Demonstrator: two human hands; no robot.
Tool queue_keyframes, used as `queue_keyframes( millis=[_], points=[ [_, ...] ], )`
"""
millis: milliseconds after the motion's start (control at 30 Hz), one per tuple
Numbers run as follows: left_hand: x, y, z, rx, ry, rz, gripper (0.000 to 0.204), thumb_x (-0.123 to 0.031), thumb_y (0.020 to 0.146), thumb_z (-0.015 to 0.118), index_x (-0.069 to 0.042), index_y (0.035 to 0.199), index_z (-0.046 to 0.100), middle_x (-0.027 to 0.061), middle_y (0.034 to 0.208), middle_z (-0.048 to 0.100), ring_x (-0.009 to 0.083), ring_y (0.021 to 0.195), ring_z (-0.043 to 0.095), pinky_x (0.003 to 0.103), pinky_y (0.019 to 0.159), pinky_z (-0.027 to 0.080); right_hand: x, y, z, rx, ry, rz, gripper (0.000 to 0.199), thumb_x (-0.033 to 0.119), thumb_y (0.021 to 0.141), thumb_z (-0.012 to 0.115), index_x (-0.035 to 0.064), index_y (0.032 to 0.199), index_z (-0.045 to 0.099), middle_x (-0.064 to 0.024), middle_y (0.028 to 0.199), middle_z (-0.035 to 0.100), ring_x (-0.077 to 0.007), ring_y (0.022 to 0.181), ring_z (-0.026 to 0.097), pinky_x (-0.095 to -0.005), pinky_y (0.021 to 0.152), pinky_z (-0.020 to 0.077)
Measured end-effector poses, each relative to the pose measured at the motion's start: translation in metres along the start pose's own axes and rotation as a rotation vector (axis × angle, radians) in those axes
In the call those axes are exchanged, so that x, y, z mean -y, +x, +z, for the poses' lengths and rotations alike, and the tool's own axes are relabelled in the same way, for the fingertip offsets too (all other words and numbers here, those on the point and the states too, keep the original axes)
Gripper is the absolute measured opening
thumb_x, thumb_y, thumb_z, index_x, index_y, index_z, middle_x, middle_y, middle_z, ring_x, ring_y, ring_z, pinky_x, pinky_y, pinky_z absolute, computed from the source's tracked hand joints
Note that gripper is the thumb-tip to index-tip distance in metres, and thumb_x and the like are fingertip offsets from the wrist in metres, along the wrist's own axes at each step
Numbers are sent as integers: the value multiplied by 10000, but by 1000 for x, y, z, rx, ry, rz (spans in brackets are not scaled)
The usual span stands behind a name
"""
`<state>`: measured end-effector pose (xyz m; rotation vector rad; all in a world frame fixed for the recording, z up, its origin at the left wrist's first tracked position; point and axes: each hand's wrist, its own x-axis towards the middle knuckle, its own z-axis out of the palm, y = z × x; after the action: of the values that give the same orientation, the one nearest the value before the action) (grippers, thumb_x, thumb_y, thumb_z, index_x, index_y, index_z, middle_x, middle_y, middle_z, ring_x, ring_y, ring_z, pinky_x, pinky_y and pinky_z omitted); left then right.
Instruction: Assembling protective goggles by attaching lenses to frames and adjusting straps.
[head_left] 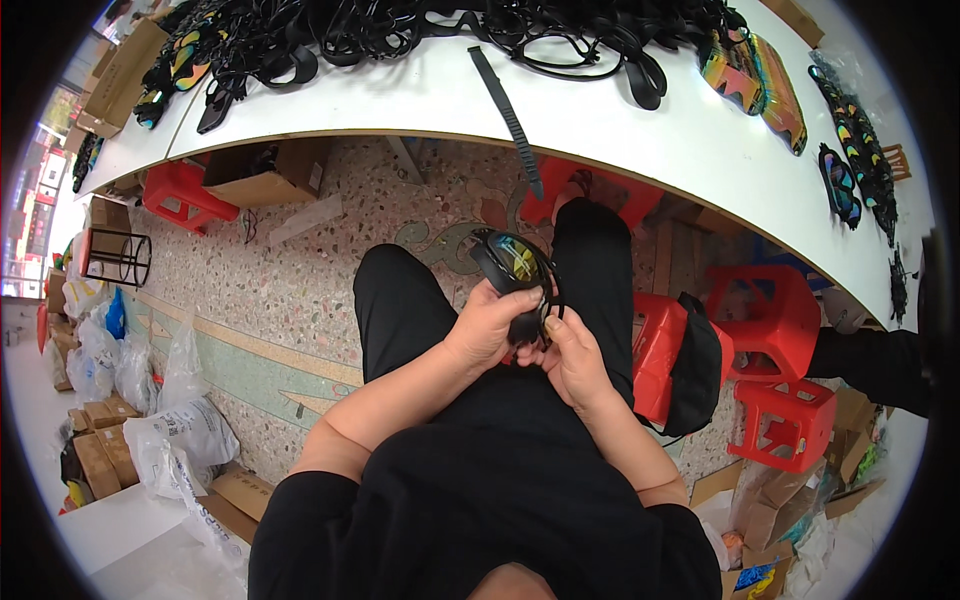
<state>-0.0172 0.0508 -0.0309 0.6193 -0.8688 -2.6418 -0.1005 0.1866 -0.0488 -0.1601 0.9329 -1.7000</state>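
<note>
Above my lap I hold a pair of black goggles (520, 256) with a yellow-green mirrored lens, tilted. My left hand (482, 328) grips its left side, thumb lying across the frame. My right hand (574, 358) is closed on the other side, with its thumb pressed against the dark rim. The fingertips of both hands meet underneath, where the goggles partly hide them. In front of me, a black ridged strap (505, 115) lies on the white table (390, 105) and hangs over its edge. A tangled heap of black goggle frames (570, 55) covers the table's far side.
Mirrored orange lenses (780, 95) and finished goggles (838, 187) lie on the table's right. Red stools (765, 320) stand to my right, one with a black bag (695, 370). Cardboard boxes (105, 455) and plastic bags (180, 445) crowd the left. Another box (265, 180) sits under the table.
</note>
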Motion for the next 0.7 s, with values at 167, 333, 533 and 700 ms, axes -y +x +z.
queue_keyframes(
  millis=[167, 333, 533, 700],
  points=[
    [7, 8, -6, -20, 58, -16, 404, -47, 887, 658, -13, 1264, 517, 111, 1167, 629, 215, 1038, 637, 363, 895, 538, 2, 0, -14, -81, 157, 14, 123, 170, 1011, 551, 69, 1080, 545, -66, 984, 648, -146, 768, 651, -287, 684, 576],
    [-1, -3, -24, 148, 350, -123, 628, -142, 878, 721, 2, 1417, 433, 112, 1352, 549, 233, 1269, 518, 375, 1072, 399, 41, 2, -51, -222, 8, -132, 145, 83, 935, 653, 76, 1056, 573, -48, 867, 658, -169, 624, 667, -297, 560, 578],
    [-26, 10, -42, -52, 679, -46, 477, -193, 966, 600, -5, 1386, 474, 126, 1304, 587, 194, 1234, 536, 343, 1024, 415, 143, 23, -77, 145, -785, 59, 166, 84, 829, 755, 7, 937, 656, -26, 768, 654, -84, 601, 610, -233, 543, 506],
    [22, 33, 31, 227, 965, -70, 689, -259, 923, 682, -16, 1458, 322, 220, 1277, 573, 273, 1164, 597, 369, 986, 474, 150, 67, -63, 491, -960, 288, 177, 75, 808, 782, 3, 935, 681, -21, 752, 663, -70, 584, 598, -212, 525, 483]
  ],
)
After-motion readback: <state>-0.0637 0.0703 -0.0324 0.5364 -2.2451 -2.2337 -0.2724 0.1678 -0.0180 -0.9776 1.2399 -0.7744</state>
